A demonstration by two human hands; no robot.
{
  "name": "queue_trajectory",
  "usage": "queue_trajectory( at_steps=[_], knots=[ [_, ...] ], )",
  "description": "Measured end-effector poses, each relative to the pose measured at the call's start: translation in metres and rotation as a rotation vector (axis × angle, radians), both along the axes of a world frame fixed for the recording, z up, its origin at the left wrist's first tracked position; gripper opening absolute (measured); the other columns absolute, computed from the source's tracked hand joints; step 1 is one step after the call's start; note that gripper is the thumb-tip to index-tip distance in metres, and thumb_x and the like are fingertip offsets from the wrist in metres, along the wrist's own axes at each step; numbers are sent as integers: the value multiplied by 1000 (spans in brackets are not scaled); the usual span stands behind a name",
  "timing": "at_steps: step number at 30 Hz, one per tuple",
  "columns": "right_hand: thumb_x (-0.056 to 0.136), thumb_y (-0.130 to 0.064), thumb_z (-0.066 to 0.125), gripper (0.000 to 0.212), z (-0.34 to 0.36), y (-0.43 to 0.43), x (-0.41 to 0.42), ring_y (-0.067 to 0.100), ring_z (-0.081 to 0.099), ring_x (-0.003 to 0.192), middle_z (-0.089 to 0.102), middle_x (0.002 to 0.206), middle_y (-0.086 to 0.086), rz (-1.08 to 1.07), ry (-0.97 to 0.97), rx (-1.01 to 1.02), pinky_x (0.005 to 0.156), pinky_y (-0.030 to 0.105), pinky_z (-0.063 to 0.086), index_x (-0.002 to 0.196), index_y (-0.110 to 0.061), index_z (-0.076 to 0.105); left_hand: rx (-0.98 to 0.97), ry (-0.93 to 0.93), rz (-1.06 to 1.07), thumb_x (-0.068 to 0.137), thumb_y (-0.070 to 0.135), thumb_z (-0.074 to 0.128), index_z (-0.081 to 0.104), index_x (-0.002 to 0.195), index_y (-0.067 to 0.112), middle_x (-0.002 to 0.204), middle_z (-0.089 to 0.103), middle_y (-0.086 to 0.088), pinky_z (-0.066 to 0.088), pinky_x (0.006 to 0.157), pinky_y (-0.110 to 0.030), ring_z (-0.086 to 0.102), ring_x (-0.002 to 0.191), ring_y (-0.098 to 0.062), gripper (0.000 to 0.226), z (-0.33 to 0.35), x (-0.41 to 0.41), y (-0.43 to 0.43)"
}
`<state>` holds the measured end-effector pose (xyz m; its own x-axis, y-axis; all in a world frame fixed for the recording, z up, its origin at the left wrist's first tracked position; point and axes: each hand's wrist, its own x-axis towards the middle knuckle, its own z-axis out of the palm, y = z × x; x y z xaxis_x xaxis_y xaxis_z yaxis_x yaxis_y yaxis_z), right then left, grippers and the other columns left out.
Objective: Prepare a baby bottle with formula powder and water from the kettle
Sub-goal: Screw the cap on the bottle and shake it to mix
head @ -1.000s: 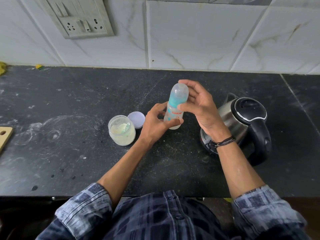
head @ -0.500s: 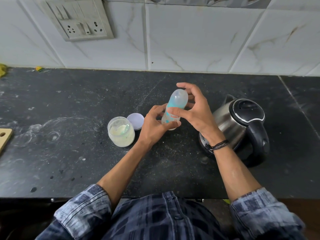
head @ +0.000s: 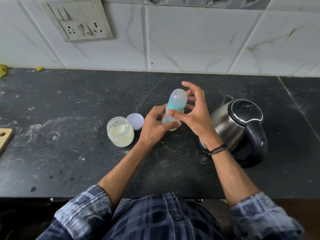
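I'm looking down at a black stone counter (head: 69, 104), scuffed and dusted pale, with white marbled tiles (head: 190, 40) rising behind it. Both hands meet on the baby bottle (head: 168, 118) in the middle of my view. The left hand (head: 154, 126) wraps fingers and thumb round the clear lower body. The right hand (head: 195, 111) pinches at the teal collar (head: 175, 106), thumb in front and fingers behind, with the forefinger lifted clear beside the domed cap (head: 178, 98). The bottle stands nearly upright, leaning a little; I cannot tell whether its base sits on the counter or hangs just above it. I judge it to be light, thin-walled plastic, smooth and a bit slippery. The body wants a full wrap low down without squeezing, and any twisting belongs on the collar, not the cap. With the cap on, opening it looks like the step in hand. Just left of the left hand the formula jar (head: 120, 134) stands open with pale powder inside, its lid (head: 135, 121) lying beside it toward the wall. Just right of the right wrist, which wears a dark band (head: 216, 149), sits the steel kettle (head: 237, 125) with its lid closed. Far left of the hands a wooden board (head: 5, 137) pokes in at the edge, and a switch plate (head: 81, 23) hangs on the wall above.
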<state>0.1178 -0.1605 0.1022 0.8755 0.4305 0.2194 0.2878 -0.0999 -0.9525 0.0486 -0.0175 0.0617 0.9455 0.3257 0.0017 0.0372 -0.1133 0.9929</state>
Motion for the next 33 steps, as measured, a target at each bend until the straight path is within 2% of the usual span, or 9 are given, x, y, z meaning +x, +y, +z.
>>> queue_trajectory(
  at_steps=[5, 8, 11, 14, 16, 21, 26, 29, 33],
  knots=[
    [81, -4, 85, 68, 0, -6, 2, 16, 67, 123, 69, 131, -2, 40, 62, 59, 106, 40, 55, 141, -22, 57, -12, 15, 14, 69, 33, 90, 68, 130, 28, 122, 64, 8, 58, 97, -45, 67, 110, -12, 65, -3, 1, 0],
    [75, -17, 93, 66, -3, -2, -2, 10, 67, 112, 66, 126, -1, -70, -28, 12, 95, 35, 59, 132, -22, 61, -5, 7, 16, 69, 32, 91, 69, 130, 27, 116, 63, 12, 59, 94, -40, 67, 103, -8, 65, -5, 1, -2],
    [72, -31, 94, 71, -5, -1, -2, 9, 64, 113, 55, 131, 3, -68, -50, -8, 96, 32, 58, 134, -30, 59, -16, -10, 7, 69, 33, 91, 70, 129, 28, 116, 64, 11, 59, 93, -36, 68, 103, -11, 64, -5, 3, -4],
    [78, -16, 91, 69, -7, -6, 3, 13, 65, 124, 62, 138, 3, 49, 79, 46, 106, 36, 55, 138, -26, 59, -47, -23, -10, 66, 37, 89, 71, 127, 31, 119, 65, 10, 58, 89, -28, 68, 104, -9, 64, -2, 3, -3],
    [78, -7, 90, 63, -10, -7, 4, 17, 68, 122, 71, 130, 2, 50, 111, 46, 107, 42, 54, 133, -22, 62, -57, -23, -18, 67, 34, 89, 72, 123, 35, 119, 66, 10, 57, 87, -25, 67, 104, -7, 59, -3, 3, -3],
    [70, -12, 94, 59, -14, -1, -2, 17, 71, 110, 72, 116, -6, -75, 97, 76, 99, 47, 58, 117, -31, 64, -53, -33, -9, 66, 31, 90, 72, 111, 52, 113, 65, 13, 58, 85, -25, 68, 101, -7, 53, -4, 3, -9],
    [70, -21, 96, 70, -20, 4, -6, 20, 63, 110, 61, 126, 4, -103, 28, 19, 94, 42, 58, 129, -18, 57, -17, -24, -18, 67, 30, 91, 66, 105, 67, 115, 65, 16, 59, 89, -31, 68, 105, -9, 58, -6, 2, -13],
    [75, -21, 91, 67, -17, 0, 2, 12, 64, 114, 63, 130, -1, 6, 104, 50, 98, 36, 57, 134, -23, 60, -48, -18, -6, 65, 31, 91, 69, 104, 62, 116, 66, 5, 58, 89, -31, 68, 104, -14, 55, -7, 3, -14],
    [78, -10, 85, 59, -16, -6, 10, 16, 69, 113, 72, 128, 7, 79, 195, 89, 100, 39, 57, 132, -20, 63, -56, 2, -24, 65, 32, 89, 72, 116, 44, 116, 69, -3, 58, 88, -30, 68, 103, -17, 55, -10, 5, -7]
  ],
)
